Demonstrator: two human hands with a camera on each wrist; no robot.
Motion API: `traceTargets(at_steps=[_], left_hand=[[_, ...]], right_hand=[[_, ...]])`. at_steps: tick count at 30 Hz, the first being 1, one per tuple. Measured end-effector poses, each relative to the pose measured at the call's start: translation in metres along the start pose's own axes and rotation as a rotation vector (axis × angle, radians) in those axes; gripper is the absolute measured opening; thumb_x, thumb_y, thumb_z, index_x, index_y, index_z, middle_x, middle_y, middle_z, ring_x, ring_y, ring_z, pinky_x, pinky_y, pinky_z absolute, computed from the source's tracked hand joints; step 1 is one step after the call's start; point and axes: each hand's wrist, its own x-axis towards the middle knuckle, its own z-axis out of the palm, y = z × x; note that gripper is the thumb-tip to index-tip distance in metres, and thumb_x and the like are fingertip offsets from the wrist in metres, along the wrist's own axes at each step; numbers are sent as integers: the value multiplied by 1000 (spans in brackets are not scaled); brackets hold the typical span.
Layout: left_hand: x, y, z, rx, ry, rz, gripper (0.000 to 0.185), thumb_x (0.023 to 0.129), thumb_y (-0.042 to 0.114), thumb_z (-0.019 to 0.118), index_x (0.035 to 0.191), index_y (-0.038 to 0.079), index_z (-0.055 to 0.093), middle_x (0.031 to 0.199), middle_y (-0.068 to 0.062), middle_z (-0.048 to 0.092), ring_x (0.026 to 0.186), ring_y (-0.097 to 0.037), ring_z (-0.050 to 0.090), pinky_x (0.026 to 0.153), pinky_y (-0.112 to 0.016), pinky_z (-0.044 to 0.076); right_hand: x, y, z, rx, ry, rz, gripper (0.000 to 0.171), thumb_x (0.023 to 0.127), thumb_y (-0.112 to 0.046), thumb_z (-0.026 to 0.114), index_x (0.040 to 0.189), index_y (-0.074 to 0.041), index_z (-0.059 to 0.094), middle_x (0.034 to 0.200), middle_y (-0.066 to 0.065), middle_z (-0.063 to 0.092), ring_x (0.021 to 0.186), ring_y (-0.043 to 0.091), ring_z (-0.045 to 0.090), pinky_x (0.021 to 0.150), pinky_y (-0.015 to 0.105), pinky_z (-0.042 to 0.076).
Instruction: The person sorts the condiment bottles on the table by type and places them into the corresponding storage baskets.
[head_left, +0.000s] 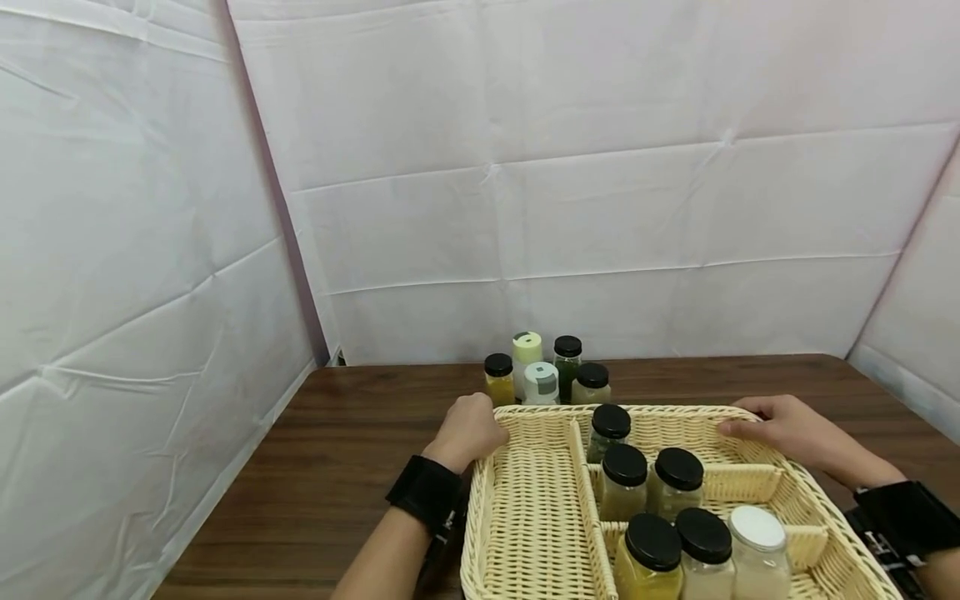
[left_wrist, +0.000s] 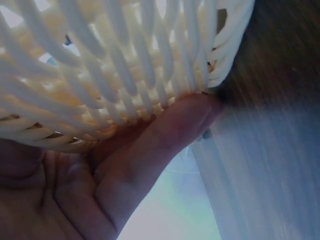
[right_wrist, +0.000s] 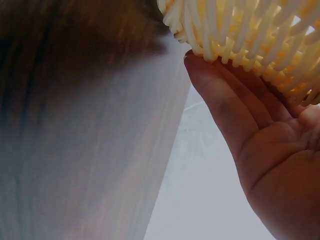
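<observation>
A cream woven basket [head_left: 532,508] with divided compartments fills the lower right of the head view. My left hand [head_left: 468,429] grips its rim at the far left corner, and in the left wrist view fingers [left_wrist: 165,127] lie along the woven side. At the far right corner my right hand [head_left: 787,429] holds the rim, thumb on the inner side and fingers [right_wrist: 225,100] against the outer weave. Several lidded jars stand in the middle compartments, among them a black-lidded yellow jar [head_left: 651,558] and a white-lidded jar [head_left: 759,554]. The long left compartment holds no jars.
Behind the basket, several containers stand on the brown wooden table [head_left: 360,442]: a black-lidded yellow jar [head_left: 498,382], a yellow-topped container [head_left: 527,354], a white-capped one [head_left: 542,383] and two more black-lidded jars [head_left: 567,367]. White cloth sheets [head_left: 600,208] enclose the back and sides.
</observation>
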Motion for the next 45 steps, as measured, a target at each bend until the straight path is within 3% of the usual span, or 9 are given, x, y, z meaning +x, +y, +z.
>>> traceTargets(at_steps=[9,14,22,28,32,34,37,40,45], left_hand=[[13,1,-19,-78,-111,-49,58,93,27,81,52,18,40,48,6,33,44,-12,42,46,-26,37],[10,1,-36,-144,-85,-62,56,93,34,83,51,15,51,49,1,49,56,-23,65,55,-35,53],[10,1,-55,-220,-10,-64,42,97,28,79,66,2,68,78,-18,74,76,-33,76,71,-43,61],[16,5,-60,-189,77,-57,60,96,28,80,50,16,43,50,3,41,46,-15,43,48,-27,36],[20,6,-54,-143,134,-62,63,95,29,82,51,15,39,51,5,29,46,-11,27,48,-27,26],[22,5,-50,-116,172,-72,51,94,31,83,59,8,53,58,1,44,51,-14,41,51,-28,35],[25,4,-42,-99,218,-64,40,94,33,82,100,-5,73,96,-14,71,79,-24,63,69,-36,52],[30,1,-34,-115,245,-37,66,94,34,81,140,-9,60,139,-26,63,117,-36,65,91,-46,55],[39,-4,-28,-190,253,-15,70,96,34,78,148,-7,54,146,-26,58,132,-41,58,103,-52,51]], right_hand=[[-3,3,-6,-12,29,5,43,105,-42,69,126,-5,74,119,15,70,105,34,67,82,48,52],[-4,5,-7,-23,28,26,43,105,-42,68,125,-5,74,114,11,70,101,29,65,79,45,49],[-2,4,-2,-17,59,5,41,104,-41,70,124,-5,76,121,18,71,109,39,68,83,53,54],[-2,4,-2,-6,51,26,47,104,-43,69,128,-2,73,124,24,69,113,46,65,84,55,53],[-3,5,-1,2,35,38,55,105,-44,68,134,4,68,130,31,65,118,52,61,86,57,53],[-4,5,0,5,29,43,58,105,-44,68,135,5,66,132,33,63,120,55,60,86,58,52],[-4,6,1,5,26,53,60,105,-45,67,136,6,65,133,36,61,122,57,58,87,59,52],[-3,7,1,4,15,67,65,106,-47,66,139,9,62,136,38,58,124,59,55,88,60,52],[-2,7,0,18,13,65,62,106,-46,65,139,7,63,134,34,62,122,55,58,87,58,52]])
